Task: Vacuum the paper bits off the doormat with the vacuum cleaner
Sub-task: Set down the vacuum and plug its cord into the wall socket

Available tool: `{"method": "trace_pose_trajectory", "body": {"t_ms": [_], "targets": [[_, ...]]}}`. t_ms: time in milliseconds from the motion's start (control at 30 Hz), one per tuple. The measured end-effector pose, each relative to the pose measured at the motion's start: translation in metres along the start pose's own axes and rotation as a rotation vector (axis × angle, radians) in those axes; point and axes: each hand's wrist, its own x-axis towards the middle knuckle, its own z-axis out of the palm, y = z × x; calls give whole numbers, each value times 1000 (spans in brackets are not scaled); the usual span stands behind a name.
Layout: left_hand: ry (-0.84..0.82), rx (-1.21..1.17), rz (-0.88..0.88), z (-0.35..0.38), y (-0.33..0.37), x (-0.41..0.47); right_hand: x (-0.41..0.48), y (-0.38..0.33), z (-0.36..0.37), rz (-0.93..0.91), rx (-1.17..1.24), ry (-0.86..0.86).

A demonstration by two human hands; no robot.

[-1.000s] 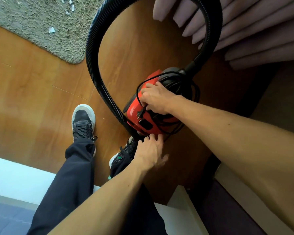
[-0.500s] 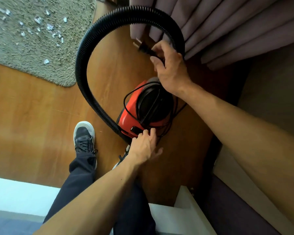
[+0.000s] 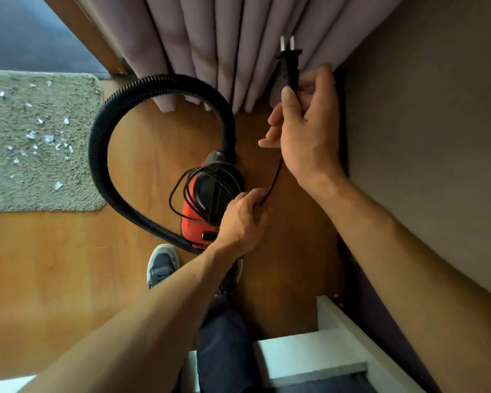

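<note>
Mauve pleated curtains [image 3: 210, 38] hang down to the wooden floor [image 3: 54, 265] ahead of me, with a plain wall [image 3: 423, 123] to my right. Below are my dark sneaker [image 3: 162, 265], my navy trouser leg [image 3: 224, 350] and a white shelf [image 3: 309, 355].

The red canister vacuum cleaner [image 3: 196, 225] stands on the brown wooden floor [image 3: 54, 265], just ahead of a dark sneaker [image 3: 162, 265]. Its black ribbed hose [image 3: 102, 131] loops left and behind it, beside the right edge of the shaggy grey doormat [image 3: 17, 194], which has small white paper bits [image 3: 58, 185] scattered on it. Behind hangs the mauve pleated curtain [image 3: 199, 38]. In front of the curtain the right hand [image 3: 306, 131] holds the black two-pin plug [image 3: 289, 63], and the black power cord [image 3: 274, 180] runs down to the left hand [image 3: 241, 219] at the vacuum's right.
</note>
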Motion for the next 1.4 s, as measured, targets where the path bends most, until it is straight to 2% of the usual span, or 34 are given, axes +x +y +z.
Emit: {"method": "trace_pose_trajectory", "body": {"t_ms": [133, 267, 467, 767, 900, 1167, 1400], "targets": [[-23, -91, -5, 6, 21, -4, -1, -16, -38, -2, 74, 156], [-4, -107, 36, 2, 25, -17, 10, -13, -78, 62, 119, 464], [-39, -86, 70, -12, 22, -30, -8, 11, -123, 50, -151, 783], [-104, -5, 208, -50, 30, -47, -58, 23, -164, 96, -295, 952], [-163, 28, 320, -64, 48, -54, -87, 16, -180, 131, -258, 1042], [-477, 231, 552, -51, 92, -72, -149, -10, -216, 107, -246, 1259], [-623, 350, 697, -2, 126, -104, -202, -18, -255, 103, -219, 1439]]}}
